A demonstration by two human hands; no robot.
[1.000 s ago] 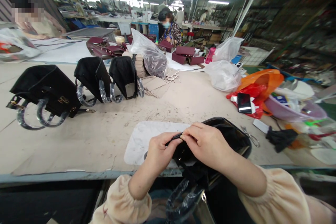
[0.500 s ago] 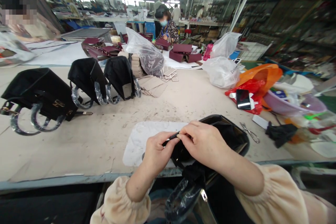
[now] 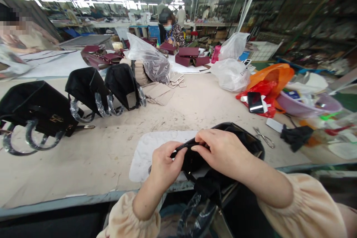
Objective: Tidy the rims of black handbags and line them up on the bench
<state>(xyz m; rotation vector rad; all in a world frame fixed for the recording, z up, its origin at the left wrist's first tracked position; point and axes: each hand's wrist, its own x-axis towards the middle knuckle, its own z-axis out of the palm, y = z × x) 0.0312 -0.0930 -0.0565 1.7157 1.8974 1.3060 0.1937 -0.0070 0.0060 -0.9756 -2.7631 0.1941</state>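
Note:
A black handbag [image 3: 244, 139] lies at the table's front edge, partly over a white sheet [image 3: 142, 156]. My left hand [image 3: 167, 161] pinches the bag's edge between thumb and fingers. Close beside it, my right hand [image 3: 216, 147] grips the same edge, thumb below and fingers on top. My right hand and forearm hide part of the bag. A plastic-wrapped handle [image 3: 195, 212] hangs from the bag below the table edge.
Several black handbags [image 3: 86, 89] with wrapped handles stand at left. Scissors [image 3: 264, 137] lie right of my hands, near a phone [image 3: 255, 102] and a lilac basin [image 3: 306, 106]. Beige cards [image 3: 156, 93], plastic bags [image 3: 230, 74] and maroon bags [image 3: 188, 57] lie further back. Other people work beyond.
My right hand has shifted slightly along the bag's edge, away from my left thumb, so more of the edge shows between my hands. The view has turned slightly right.

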